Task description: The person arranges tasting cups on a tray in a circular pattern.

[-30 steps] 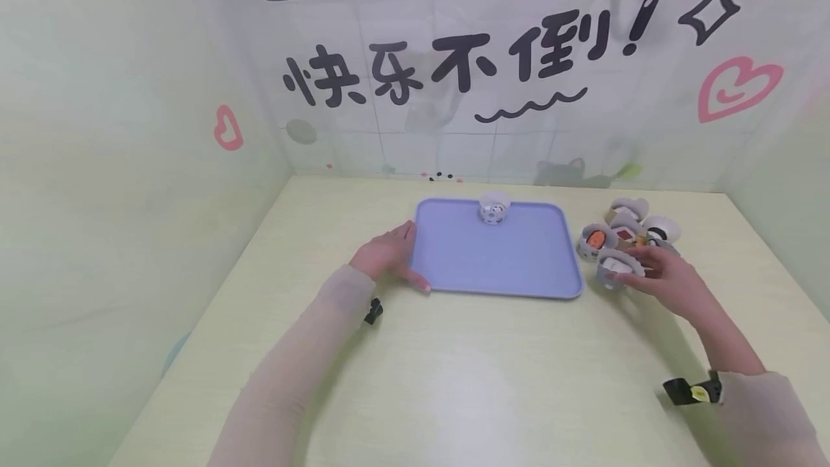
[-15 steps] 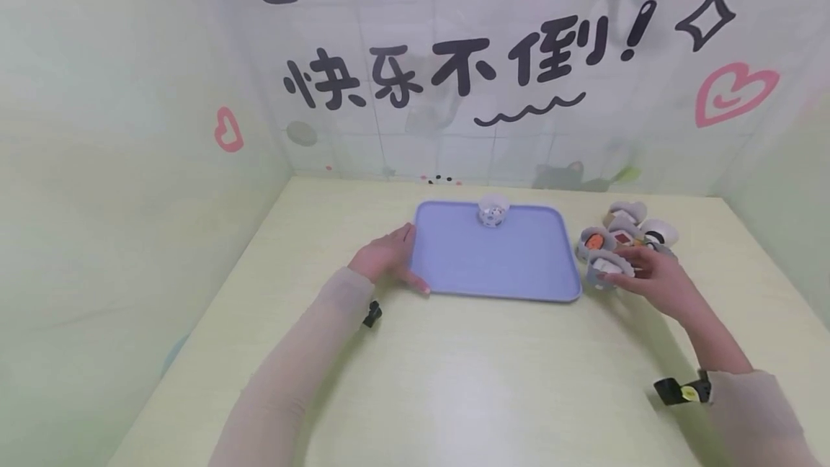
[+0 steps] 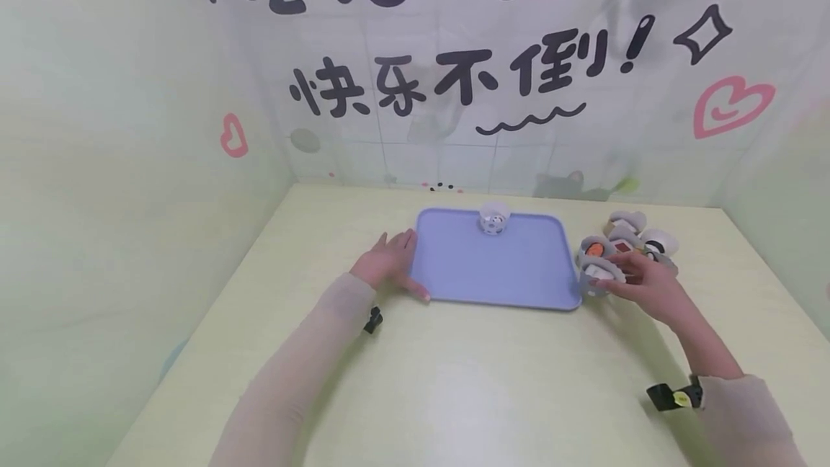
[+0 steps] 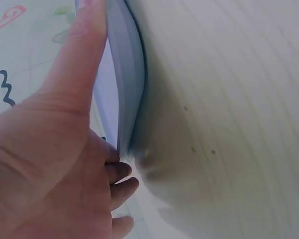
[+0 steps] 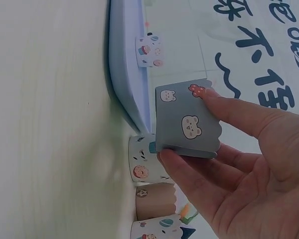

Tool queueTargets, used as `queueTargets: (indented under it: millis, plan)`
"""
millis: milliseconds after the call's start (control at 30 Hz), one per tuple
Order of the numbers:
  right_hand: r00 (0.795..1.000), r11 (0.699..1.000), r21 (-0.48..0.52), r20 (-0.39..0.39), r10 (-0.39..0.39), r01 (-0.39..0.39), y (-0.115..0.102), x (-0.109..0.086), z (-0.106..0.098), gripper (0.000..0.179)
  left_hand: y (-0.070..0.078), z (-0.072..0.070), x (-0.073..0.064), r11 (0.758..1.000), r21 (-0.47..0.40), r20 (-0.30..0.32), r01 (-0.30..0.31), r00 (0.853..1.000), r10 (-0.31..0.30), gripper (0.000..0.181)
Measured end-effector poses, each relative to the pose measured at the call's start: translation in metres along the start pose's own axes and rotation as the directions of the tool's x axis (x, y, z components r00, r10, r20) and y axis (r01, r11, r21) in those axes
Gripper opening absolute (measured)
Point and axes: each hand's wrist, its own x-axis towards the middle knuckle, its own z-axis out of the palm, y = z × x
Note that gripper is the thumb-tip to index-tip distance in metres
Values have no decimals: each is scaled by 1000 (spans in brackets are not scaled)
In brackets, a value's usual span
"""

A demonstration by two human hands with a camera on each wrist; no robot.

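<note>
My left hand (image 3: 387, 261) lies against the left edge of a light blue tray (image 3: 489, 272), fingers extended and thumb along the front-left corner. In the left wrist view the thumb (image 4: 79, 55) runs over the tray's rim. At the tray's right edge, my right hand (image 3: 651, 287) pinches a grey-blue paper cup (image 5: 184, 122) printed with bear faces. Something whitish sits inside that cup, seen from the head. Near the tray's back edge stands a white patterned paper cup (image 3: 494, 222).
Right of the tray, several more paper cups crowd together, among them one with an orange filling (image 3: 594, 249) and one with a dark red filling (image 3: 622, 246). The pale wooden table (image 3: 415, 380) meets a printed curtain (image 3: 441, 143) behind.
My right hand has moved left with the grey-blue paper cup, bringing it to the tray's right edge. My left hand keeps its place at the tray. The head view has tilted slightly upward.
</note>
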Motion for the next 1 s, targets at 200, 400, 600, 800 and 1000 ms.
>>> queueTargets:
  millis: [200,400,600,800,1000]
  plan:
    - [1000,1000,6,14,-8,8,-4,4,3,56,-2,2,2,1000,5,-1,-22,1000,22,135]
    - [1000,1000,7,21,-10,10,-7,9,3,58,-2,1,5,998,36,3,-42,999,42,134]
    - [999,999,29,20,-31,30,-8,11,7,55,-2,1,7,997,69,2,-45,999,45,134]
    - [998,998,25,23,-54,53,-8,14,10,50,-2,2,9,994,94,-19,-53,998,55,135]
    - [999,999,23,31,-37,37,-12,17,11,53,-2,2,8,994,95,-21,-48,999,50,136]
